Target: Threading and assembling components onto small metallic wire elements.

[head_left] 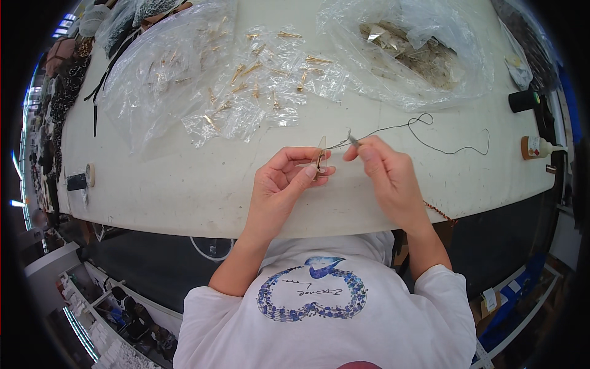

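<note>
Far out to the left of the grip, near the table (pixel 184 190) edge, lies a small roll of tape (pixel 90 174) beside a dark little object. Up and to the left of the hands, a large clear plastic bag (pixel 157 67) is spread open, and next to it smaller clear packets (pixel 258 86) hold gold-coloured clips scattered across the cream surface.

The left hand (pixel 279 187) is raised just above the table edge, its thumb and forefinger pressed together on a small clear, pointed piece with a gold fitting (pixel 320 158), which stands roughly upright between the fingertips. The remaining fingers curl loosely beneath it.

Just to the right of that pinch, the right hand (pixel 384 172) has thumb and forefinger closed on a thin needle (pixel 353 139), whose tip points toward the clear piece; the two hands are nearly touching. From the needle a dark thread (pixel 424 132) runs up and to the right, loops once, and trails across the table well away from the grip.

Above and to the right of the hands sits another clear bag (pixel 424 49) filled with pale flat pieces. Farther right, near the table's far edge, stand a black spool (pixel 523 100) and a small glue bottle (pixel 536 147) lying on its side with its nozzle pointing right.
</note>
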The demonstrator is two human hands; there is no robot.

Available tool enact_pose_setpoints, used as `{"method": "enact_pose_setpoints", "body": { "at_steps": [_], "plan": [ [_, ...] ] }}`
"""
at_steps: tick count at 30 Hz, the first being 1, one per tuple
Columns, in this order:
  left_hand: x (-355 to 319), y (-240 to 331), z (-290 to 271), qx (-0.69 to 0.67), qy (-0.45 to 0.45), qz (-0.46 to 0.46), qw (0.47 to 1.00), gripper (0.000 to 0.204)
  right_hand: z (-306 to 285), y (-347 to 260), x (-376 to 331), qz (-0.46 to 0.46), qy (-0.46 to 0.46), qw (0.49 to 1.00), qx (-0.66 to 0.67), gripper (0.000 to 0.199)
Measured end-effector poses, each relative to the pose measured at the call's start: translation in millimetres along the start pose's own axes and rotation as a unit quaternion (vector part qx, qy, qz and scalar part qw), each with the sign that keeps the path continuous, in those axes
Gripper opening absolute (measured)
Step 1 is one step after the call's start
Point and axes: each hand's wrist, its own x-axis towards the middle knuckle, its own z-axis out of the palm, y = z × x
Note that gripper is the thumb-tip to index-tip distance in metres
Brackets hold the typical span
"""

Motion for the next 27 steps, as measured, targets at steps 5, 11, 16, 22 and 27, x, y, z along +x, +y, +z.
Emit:
{"method": "enact_pose_setpoints", "body": {
  "at_steps": [5, 11, 16, 22, 27],
  "plan": [
    [-0.4, 3.8, -14.2, -0.04, 0.007, -0.018, 0.999, 0.018, -94.4, 27.5, -14.4, 0.039, 0.334, 0.94, -0.051, 0.032],
    [3.8, 11.6, -26.2, -0.036, -0.009, 0.004, 0.999, 0.011, -181.0, 102.5, -51.8, 0.019, 0.398, 0.654, -0.643, 0.029],
    [6.8, 16.1, -14.5, -0.057, -0.006, 0.023, 0.998, 0.01, -78.4, 7.7, -4.8, -0.048, 0.252, 0.953, -0.161, 0.025],
    [3.2, 14.0, -12.3, -0.073, 0.01, 0.065, 0.995, 0.01, 9.5, -28.0, 23.5, -0.174, -0.044, 0.979, -0.099, 0.016],
    [-3.8, 10.9, -23.6, -0.123, 0.025, 0.128, 0.984, 0.013, 25.4, -34.3, 39.6, -0.174, -0.088, 0.981, 0.022, 0.014]
  ]
}}
